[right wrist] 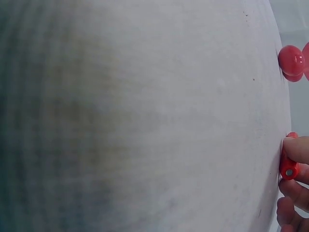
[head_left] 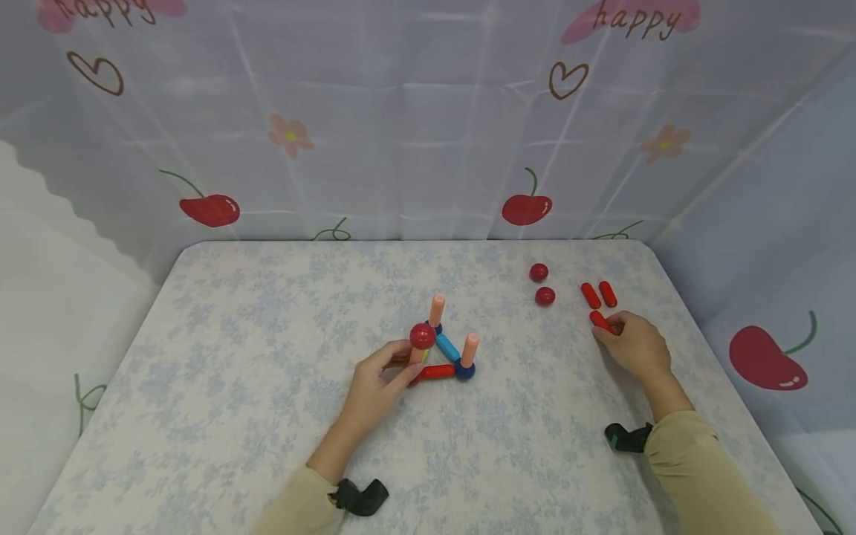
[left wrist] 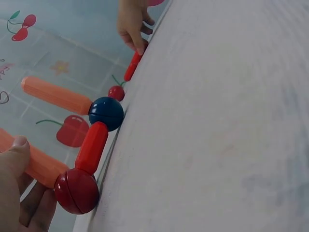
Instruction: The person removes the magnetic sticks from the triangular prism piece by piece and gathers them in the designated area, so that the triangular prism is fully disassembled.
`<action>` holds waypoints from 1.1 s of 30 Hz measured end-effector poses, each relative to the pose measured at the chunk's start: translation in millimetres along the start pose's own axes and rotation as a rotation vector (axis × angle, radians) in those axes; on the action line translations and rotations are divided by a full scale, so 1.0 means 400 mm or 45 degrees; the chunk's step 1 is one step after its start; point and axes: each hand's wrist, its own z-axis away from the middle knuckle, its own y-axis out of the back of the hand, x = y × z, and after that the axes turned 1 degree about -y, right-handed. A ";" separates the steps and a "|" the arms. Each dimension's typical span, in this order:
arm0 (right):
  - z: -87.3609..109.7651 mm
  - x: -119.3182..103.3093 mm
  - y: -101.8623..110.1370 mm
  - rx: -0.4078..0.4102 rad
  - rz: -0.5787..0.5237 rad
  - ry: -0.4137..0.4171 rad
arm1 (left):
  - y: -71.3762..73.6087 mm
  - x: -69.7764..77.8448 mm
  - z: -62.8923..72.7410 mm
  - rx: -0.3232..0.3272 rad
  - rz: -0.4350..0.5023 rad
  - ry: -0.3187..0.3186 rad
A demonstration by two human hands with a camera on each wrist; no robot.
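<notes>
A small frame of rods and balls stands on the table; a red rod (head_left: 438,371) and a blue rod (head_left: 447,348) form part of its base. Orange rods (head_left: 471,349) rise from two dark blue balls (head_left: 464,370). My left hand (head_left: 376,383) grips a third upright orange rod (left wrist: 43,166), which has a red ball (head_left: 422,336) on top and another red ball (left wrist: 77,191) at its foot. To the right, my right hand (head_left: 634,343) pinches a short red rod (head_left: 600,321) between thumb and fingers; its metal end shows in the right wrist view.
Two red rods (head_left: 591,295) lie just beyond my right hand. Two loose red balls (head_left: 545,296) sit left of them. A printed curtain (head_left: 401,134) hangs behind the table's far edge, and black straps or mounts (head_left: 361,497) are at both wrists.
</notes>
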 end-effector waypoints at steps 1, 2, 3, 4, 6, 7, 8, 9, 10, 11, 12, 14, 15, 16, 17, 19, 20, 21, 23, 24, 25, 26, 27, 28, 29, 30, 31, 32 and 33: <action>0.000 0.000 0.000 -0.001 0.001 -0.001 | -0.002 -0.001 -0.001 0.002 0.004 -0.012; -0.001 0.000 0.001 -0.003 0.001 -0.001 | -0.004 -0.002 -0.003 0.002 0.009 -0.016; -0.001 0.001 0.002 -0.005 0.001 0.000 | -0.007 -0.004 -0.003 0.005 0.014 -0.020; -0.002 0.002 0.002 -0.007 0.002 0.000 | -0.008 -0.006 -0.004 0.007 0.021 -0.021; -0.003 0.003 0.003 -0.012 0.001 -0.001 | -0.011 -0.010 -0.006 0.007 0.036 -0.028; -0.004 0.004 0.003 -0.013 0.001 -0.001 | -0.013 -0.012 -0.006 0.003 0.048 -0.031; -0.005 0.005 0.003 -0.012 0.003 0.000 | -0.014 -0.013 -0.006 0.000 0.053 -0.032; -0.006 0.005 0.002 -0.010 0.004 0.003 | -0.014 -0.013 -0.006 -0.001 0.059 -0.033; -0.006 0.005 0.001 -0.009 0.004 0.004 | -0.015 -0.014 -0.006 -0.004 0.068 -0.031; -0.006 0.005 0.001 -0.007 0.006 0.008 | -0.016 -0.014 -0.007 -0.004 0.072 -0.028; -0.006 0.004 0.001 -0.002 0.008 0.014 | -0.017 -0.013 -0.007 -0.005 0.076 -0.025; -0.005 0.002 0.000 0.006 0.016 0.022 | -0.018 -0.013 -0.007 -0.006 0.077 -0.006; -0.004 0.000 0.001 0.011 0.018 0.028 | -0.018 -0.013 -0.007 -0.008 0.078 0.003; -0.002 -0.004 0.001 0.023 0.019 0.040 | -0.018 -0.013 -0.007 -0.009 0.080 0.011; 0.000 -0.009 0.002 0.040 0.017 0.059 | -0.019 -0.013 -0.007 -0.011 0.079 0.016; 0.005 -0.023 0.003 0.075 0.006 0.103 | -0.019 -0.014 -0.008 -0.018 0.079 0.013; 0.009 -0.034 0.006 0.091 -0.009 0.129 | -0.019 -0.015 -0.008 -0.018 0.080 0.010; 0.012 -0.046 0.007 0.108 -0.024 0.157 | -0.019 -0.015 -0.009 -0.017 0.079 0.005; 0.018 -0.069 0.010 0.127 -0.067 0.227 | -0.020 -0.016 -0.009 -0.013 0.082 -0.008; 0.022 -0.083 0.012 0.123 -0.087 0.252 | -0.021 -0.016 -0.010 -0.011 0.083 -0.010; 0.025 -0.098 0.012 0.120 -0.110 0.273 | -0.021 -0.015 -0.010 -0.007 0.083 -0.005; 0.029 -0.114 0.011 0.111 -0.128 0.298 | -0.022 -0.014 -0.010 -0.005 0.080 0.004; 0.032 -0.128 0.008 0.103 -0.141 0.320 | -0.023 -0.013 -0.010 -0.004 0.075 0.013; 0.037 -0.143 0.006 0.091 -0.152 0.344 | -0.024 -0.012 -0.010 -0.003 0.070 0.026; 0.042 -0.160 0.002 0.080 -0.157 0.359 | -0.025 -0.011 -0.011 -0.003 0.064 0.039; 0.047 -0.177 -0.001 0.067 -0.166 0.371 | -0.026 -0.010 -0.011 -0.003 0.055 0.049; 0.053 -0.193 -0.004 0.056 -0.178 0.396 | -0.027 -0.008 -0.012 -0.003 0.048 0.058; 0.059 -0.208 -0.006 0.047 -0.183 0.428 | -0.029 -0.006 -0.013 -0.003 0.039 0.062; 0.065 -0.224 -0.007 0.035 -0.197 0.460 | -0.030 -0.005 -0.014 -0.002 0.032 0.063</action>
